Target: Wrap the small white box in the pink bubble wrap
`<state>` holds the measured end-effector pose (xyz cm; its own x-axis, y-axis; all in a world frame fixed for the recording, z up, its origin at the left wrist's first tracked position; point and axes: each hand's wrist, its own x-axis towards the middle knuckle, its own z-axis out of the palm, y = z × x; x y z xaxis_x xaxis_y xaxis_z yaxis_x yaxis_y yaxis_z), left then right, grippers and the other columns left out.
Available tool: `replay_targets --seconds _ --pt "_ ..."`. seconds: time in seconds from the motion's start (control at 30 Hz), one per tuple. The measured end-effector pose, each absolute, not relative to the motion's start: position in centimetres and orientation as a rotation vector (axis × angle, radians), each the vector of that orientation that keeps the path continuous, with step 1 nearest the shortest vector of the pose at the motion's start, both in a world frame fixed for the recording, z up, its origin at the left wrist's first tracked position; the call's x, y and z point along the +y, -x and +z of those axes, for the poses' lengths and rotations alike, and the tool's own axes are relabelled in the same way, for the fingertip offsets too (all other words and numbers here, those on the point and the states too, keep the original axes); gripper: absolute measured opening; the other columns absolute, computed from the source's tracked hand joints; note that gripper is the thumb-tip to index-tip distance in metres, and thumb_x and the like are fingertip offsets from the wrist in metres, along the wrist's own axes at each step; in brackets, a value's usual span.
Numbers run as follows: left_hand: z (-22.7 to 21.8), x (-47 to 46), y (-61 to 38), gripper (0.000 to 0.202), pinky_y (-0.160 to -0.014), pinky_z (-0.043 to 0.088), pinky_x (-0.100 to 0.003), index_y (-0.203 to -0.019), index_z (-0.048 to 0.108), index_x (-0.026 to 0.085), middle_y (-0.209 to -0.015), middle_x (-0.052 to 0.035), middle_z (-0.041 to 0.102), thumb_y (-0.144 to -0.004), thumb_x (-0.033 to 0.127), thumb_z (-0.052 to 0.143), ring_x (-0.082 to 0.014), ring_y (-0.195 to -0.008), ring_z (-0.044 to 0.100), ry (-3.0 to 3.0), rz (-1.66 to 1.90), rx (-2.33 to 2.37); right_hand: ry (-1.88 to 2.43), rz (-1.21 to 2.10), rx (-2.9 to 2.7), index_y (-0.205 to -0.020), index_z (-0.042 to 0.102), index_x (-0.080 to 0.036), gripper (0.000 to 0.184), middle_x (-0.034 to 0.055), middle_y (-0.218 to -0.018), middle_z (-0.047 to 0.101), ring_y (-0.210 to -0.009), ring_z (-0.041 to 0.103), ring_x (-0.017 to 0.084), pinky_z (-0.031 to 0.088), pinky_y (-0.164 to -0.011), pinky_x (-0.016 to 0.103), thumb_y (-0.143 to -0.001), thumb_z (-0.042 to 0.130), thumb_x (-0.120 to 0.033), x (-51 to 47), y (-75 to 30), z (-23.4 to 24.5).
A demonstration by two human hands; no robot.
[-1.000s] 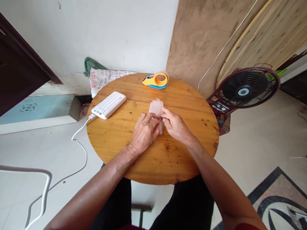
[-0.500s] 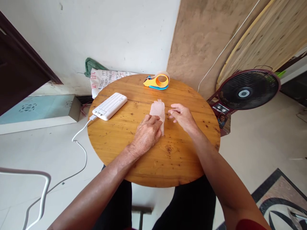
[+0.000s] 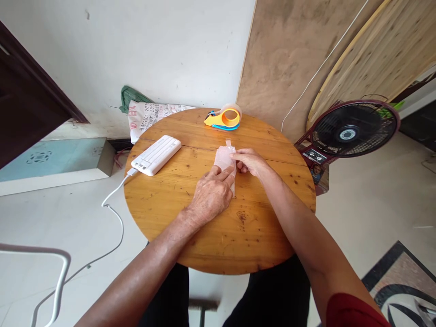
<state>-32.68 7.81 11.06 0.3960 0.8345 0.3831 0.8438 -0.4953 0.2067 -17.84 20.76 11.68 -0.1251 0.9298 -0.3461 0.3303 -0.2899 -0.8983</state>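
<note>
A thin, flat, whitish-pink wrapped packet (image 3: 223, 157) lies near the middle of the round wooden table (image 3: 163, 200). A short strip of clear tape (image 3: 228, 142) sticks out past its far edge. My left hand (image 3: 213, 188) rests over the near part of the packet, its fingers bent across and holding it against the tabletop. At the packet's far right edge, my right hand (image 3: 250, 161) is closed, with thumb and index finger on the wrapping by the tape. Parts of the packet are hidden under my left hand.
Beyond the packet stands a yellow and blue tape dispenser (image 3: 223, 119). A white power bank (image 3: 156, 154) sits at the left, its white cable (image 3: 121, 222) hanging off the edge. A dark fan (image 3: 354, 129) stands right of the table; a printed sack (image 3: 146, 116) lies behind it.
My right hand has moved left onto the packet's far right edge and closed there. The tape strip now stands out more. My left hand's fingers have straightened slightly on the packet.
</note>
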Motion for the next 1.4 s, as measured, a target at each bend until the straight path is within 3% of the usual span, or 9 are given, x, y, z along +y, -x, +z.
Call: replay_targets --seconds 0.27,0.47,0.67,0.97,1.2,1.4 --pt "11.2 7.6 32.4 0.02 -0.084 0.052 -0.042 -0.098 0.065 0.016 -0.119 -0.0066 0.068 -0.088 0.015 0.047 -0.0279 -0.102 0.051 2.595 -0.652 -1.624 1.605 1.435 -1.492 -0.068 0.062 -0.015 0.01 -0.0086 -0.034 0.04 -0.033 0.03 0.005 0.016 -0.033 0.019 -0.075 0.07 -0.016 20.8 18.8 12.4" --pt "11.3 7.5 32.0 0.023 -0.085 0.05 -0.044 -0.103 0.064 0.016 -0.103 -0.0081 0.068 -0.086 0.013 0.048 -0.0303 -0.1 0.049 2.574 -0.645 -1.724 1.521 1.351 -1.446 -0.075 0.066 -0.013 0.01 -0.0101 -0.044 0.048 -0.04 0.035 0.003 0.024 -0.04 0.018 -0.067 0.071 -0.014 20.9 19.4 11.5" --pt "11.1 7.4 31.8 0.022 -0.086 0.049 -0.046 -0.101 0.064 0.017 -0.102 -0.0097 0.068 -0.084 0.012 0.052 -0.0309 -0.099 0.049 2.548 -0.682 -1.728 1.385 1.315 -1.405 -0.077 0.068 -0.015 0.02 -0.0061 -0.062 0.063 -0.055 0.05 0.008 0.038 -0.05 0.019 -0.06 0.074 -0.021 21.5 19.1 9.5" --pt "10.4 7.5 32.3 0.024 -0.084 0.05 -0.038 -0.101 0.067 0.018 -0.1 -0.0051 0.072 -0.081 0.01 0.055 -0.0258 -0.091 0.053 2.535 -0.984 -1.878 1.145 1.415 -1.308 -0.079 0.062 -0.018 0.032 -0.0039 -0.073 0.065 -0.067 0.057 0.011 0.045 -0.062 0.022 -0.053 0.077 -0.028 20.3 19.2 10.4" --pt "9.7 7.7 32.3 0.024 -0.09 0.051 -0.04 -0.099 0.069 0.017 -0.107 -0.0081 0.069 -0.081 0.008 0.056 -0.0251 -0.095 0.057 2.509 -1.123 -1.876 0.975 1.279 -1.492 -0.071 0.053 -0.019 0.025 -0.0077 -0.063 0.049 -0.059 0.043 0.008 0.036 -0.056 0.02 -0.064 0.073 -0.032 17.1 18.5 12.3" --pt "8.6 7.5 32.5 0.02 -0.084 0.053 -0.043 -0.101 0.072 0.023 -0.111 -0.0112 0.06 -0.085 0.018 0.06 -0.0268 -0.098 0.058 2.368 -1.199 -1.852 1.002 1.168 -1.636 -0.074 0.055 -0.02 0.02 -0.0065 -0.066 0.048 -0.06 0.041 0.009 0.034 -0.057 0.022 -0.072 0.068 -0.035 14.6 17.9 12.9"
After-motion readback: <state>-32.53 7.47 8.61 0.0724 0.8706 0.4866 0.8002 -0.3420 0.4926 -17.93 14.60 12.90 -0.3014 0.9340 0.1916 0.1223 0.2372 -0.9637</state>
